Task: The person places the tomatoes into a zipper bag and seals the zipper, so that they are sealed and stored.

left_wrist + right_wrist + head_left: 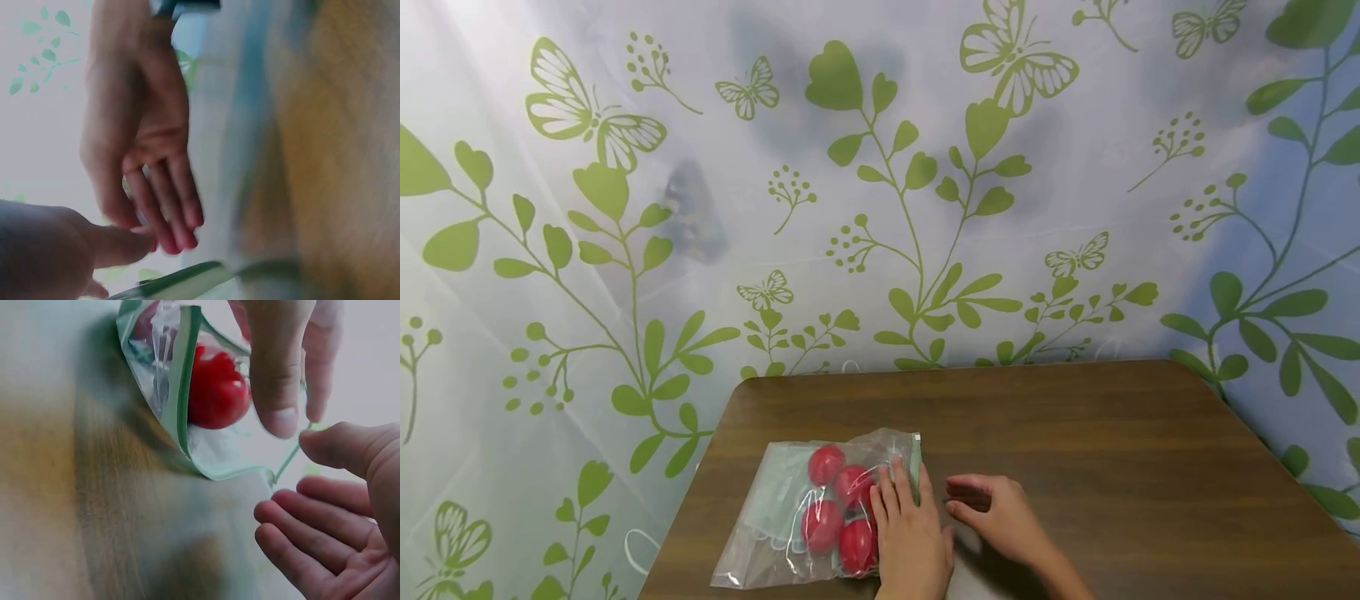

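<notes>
A clear zip bag (pixel 741 550) with a pale green zip strip lies on the table, holding several red tomatoes (pixel 857 546). In the right wrist view its mouth gapes, and a tomato (pixel 215 394) shows just inside the green rim (pixel 182 381). My left hand (pixel 913 533) rests on the right part of the bag with its fingers extended. Just right of the bag's mouth is my right hand (pixel 1003 517), its fingers loosely bent and nothing in them. The left wrist view shows the right palm (pixel 147 119) near the left thumb (pixel 122 247).
The brown wooden table (pixel 1112 467) extends to the right and behind the bag. A pale curtain (pixel 880 208) with green leaves and butterflies hangs behind it. A thin white loop (pixel 638 550) shows beside the table's left edge.
</notes>
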`<act>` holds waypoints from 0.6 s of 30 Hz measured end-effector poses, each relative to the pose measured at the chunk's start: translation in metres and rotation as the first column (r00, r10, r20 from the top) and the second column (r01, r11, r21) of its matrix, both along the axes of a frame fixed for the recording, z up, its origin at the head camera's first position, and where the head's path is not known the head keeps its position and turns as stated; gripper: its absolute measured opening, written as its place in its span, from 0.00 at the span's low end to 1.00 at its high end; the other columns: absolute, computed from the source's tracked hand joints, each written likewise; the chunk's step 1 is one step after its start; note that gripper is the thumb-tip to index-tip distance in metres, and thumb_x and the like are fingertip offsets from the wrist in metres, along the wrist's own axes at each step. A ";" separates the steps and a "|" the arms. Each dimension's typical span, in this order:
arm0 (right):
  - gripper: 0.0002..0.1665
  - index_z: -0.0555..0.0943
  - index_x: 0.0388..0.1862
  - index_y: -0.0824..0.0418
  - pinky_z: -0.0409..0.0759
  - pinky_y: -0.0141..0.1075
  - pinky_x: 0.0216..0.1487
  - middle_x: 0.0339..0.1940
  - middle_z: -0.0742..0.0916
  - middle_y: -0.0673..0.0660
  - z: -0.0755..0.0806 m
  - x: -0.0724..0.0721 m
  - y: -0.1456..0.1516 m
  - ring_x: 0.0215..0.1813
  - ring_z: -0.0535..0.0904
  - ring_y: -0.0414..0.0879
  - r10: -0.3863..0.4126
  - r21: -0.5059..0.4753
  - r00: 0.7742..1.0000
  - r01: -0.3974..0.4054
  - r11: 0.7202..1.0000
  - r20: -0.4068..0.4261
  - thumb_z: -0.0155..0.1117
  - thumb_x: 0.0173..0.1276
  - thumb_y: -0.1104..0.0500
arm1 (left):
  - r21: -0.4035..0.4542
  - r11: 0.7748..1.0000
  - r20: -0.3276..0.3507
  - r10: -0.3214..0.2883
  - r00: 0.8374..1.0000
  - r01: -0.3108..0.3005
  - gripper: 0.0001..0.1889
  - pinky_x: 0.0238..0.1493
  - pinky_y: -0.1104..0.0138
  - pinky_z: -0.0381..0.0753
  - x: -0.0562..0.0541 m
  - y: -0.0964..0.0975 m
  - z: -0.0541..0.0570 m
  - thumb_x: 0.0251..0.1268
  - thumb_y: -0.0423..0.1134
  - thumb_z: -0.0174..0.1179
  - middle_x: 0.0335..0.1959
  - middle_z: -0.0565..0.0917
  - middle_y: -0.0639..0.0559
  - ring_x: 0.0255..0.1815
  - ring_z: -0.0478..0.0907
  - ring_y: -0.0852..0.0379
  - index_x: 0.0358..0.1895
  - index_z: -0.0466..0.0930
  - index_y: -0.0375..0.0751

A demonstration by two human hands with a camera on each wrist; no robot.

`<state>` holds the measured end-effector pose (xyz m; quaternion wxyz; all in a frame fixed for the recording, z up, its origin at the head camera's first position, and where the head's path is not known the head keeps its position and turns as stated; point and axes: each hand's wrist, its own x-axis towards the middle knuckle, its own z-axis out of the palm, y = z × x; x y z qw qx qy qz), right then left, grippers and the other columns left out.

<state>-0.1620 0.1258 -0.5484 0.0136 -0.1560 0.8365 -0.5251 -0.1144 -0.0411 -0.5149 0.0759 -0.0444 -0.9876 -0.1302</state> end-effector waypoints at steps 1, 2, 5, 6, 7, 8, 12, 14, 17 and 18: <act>0.23 0.88 0.62 0.66 0.89 0.31 0.54 0.56 0.94 0.62 0.002 0.003 0.002 0.55 0.94 0.51 -0.014 -0.004 1.000 0.014 1.000 0.010 0.77 0.75 0.54 | 0.025 1.000 0.000 -0.009 1.000 0.009 0.49 0.83 0.33 0.61 0.000 -0.003 0.003 0.63 0.53 0.80 0.86 0.61 0.29 0.86 0.58 0.25 0.83 0.68 0.42; 0.23 0.88 0.62 0.66 0.89 0.30 0.54 0.56 0.94 0.62 0.005 0.006 0.003 0.55 0.94 0.51 -0.028 -0.007 0.999 0.028 1.000 0.018 0.77 0.75 0.55 | 0.052 0.998 -0.002 -0.019 1.000 0.019 0.48 0.83 0.33 0.61 0.000 -0.006 0.007 0.63 0.53 0.79 0.86 0.61 0.29 0.86 0.59 0.24 0.84 0.67 0.43; 0.26 0.86 0.65 0.68 0.88 0.29 0.54 0.57 0.93 0.63 0.014 0.017 0.007 0.56 0.93 0.51 -0.056 -0.022 0.997 0.058 0.998 0.056 0.76 0.76 0.54 | 0.129 0.989 -0.005 -0.068 0.998 0.068 0.48 0.82 0.33 0.64 -0.002 -0.019 0.022 0.65 0.53 0.78 0.84 0.64 0.27 0.85 0.61 0.24 0.84 0.67 0.40; 0.27 0.85 0.65 0.68 0.88 0.29 0.54 0.57 0.93 0.63 0.017 0.021 0.007 0.57 0.93 0.50 -0.066 -0.026 0.995 0.068 0.997 0.072 0.76 0.76 0.53 | 0.140 0.986 -0.013 -0.087 0.996 0.088 0.48 0.81 0.34 0.65 -0.004 -0.024 0.028 0.65 0.53 0.78 0.83 0.66 0.27 0.84 0.63 0.24 0.83 0.67 0.38; 0.28 0.85 0.66 0.69 0.88 0.28 0.55 0.58 0.93 0.63 0.020 0.026 0.008 0.57 0.93 0.50 -0.072 -0.034 0.993 0.076 0.997 0.093 0.76 0.76 0.53 | 0.154 0.982 -0.029 -0.109 0.994 0.112 0.47 0.81 0.35 0.67 -0.006 -0.030 0.034 0.66 0.53 0.78 0.82 0.68 0.26 0.83 0.65 0.24 0.82 0.68 0.35; 0.29 0.84 0.67 0.69 0.88 0.28 0.54 0.58 0.93 0.64 0.024 0.030 0.008 0.57 0.93 0.50 -0.076 -0.045 0.990 0.082 0.996 0.119 0.75 0.76 0.52 | 0.161 0.978 -0.035 -0.126 0.991 0.130 0.47 0.80 0.36 0.69 -0.009 -0.036 0.040 0.66 0.52 0.78 0.80 0.70 0.26 0.82 0.66 0.24 0.81 0.67 0.32; 0.32 0.82 0.69 0.72 0.89 0.31 0.55 0.60 0.92 0.67 0.034 0.049 0.007 0.57 0.93 0.52 -0.078 -0.093 0.970 0.101 0.990 0.230 0.75 0.76 0.52 | 0.187 0.964 -0.040 -0.186 0.982 0.190 0.46 0.78 0.37 0.73 -0.025 -0.062 0.064 0.67 0.49 0.77 0.77 0.74 0.25 0.79 0.71 0.25 0.80 0.67 0.26; 0.34 0.81 0.69 0.73 0.90 0.35 0.56 0.60 0.91 0.68 0.036 0.056 0.006 0.59 0.92 0.54 -0.073 -0.109 0.953 0.109 0.988 0.293 0.75 0.76 0.50 | 0.211 0.956 -0.007 -0.207 0.978 0.203 0.45 0.77 0.37 0.73 -0.034 -0.074 0.074 0.68 0.48 0.77 0.77 0.74 0.26 0.80 0.71 0.26 0.79 0.67 0.24; 0.37 0.80 0.69 0.76 0.91 0.43 0.58 0.59 0.92 0.68 0.036 0.065 0.004 0.59 0.92 0.57 -0.061 -0.124 0.919 0.118 0.985 0.391 0.76 0.76 0.49 | 0.228 0.946 0.037 -0.246 0.969 0.231 0.42 0.76 0.37 0.75 -0.050 -0.089 0.087 0.70 0.46 0.75 0.77 0.76 0.28 0.79 0.72 0.28 0.78 0.69 0.25; 0.39 0.80 0.70 0.76 0.91 0.45 0.58 0.58 0.92 0.67 0.035 0.067 0.003 0.59 0.92 0.57 -0.054 -0.130 0.899 0.122 0.984 0.435 0.76 0.75 0.47 | 0.232 0.942 0.046 -0.260 0.965 0.243 0.41 0.75 0.38 0.76 -0.054 -0.092 0.090 0.71 0.46 0.75 0.76 0.76 0.28 0.79 0.74 0.29 0.77 0.70 0.24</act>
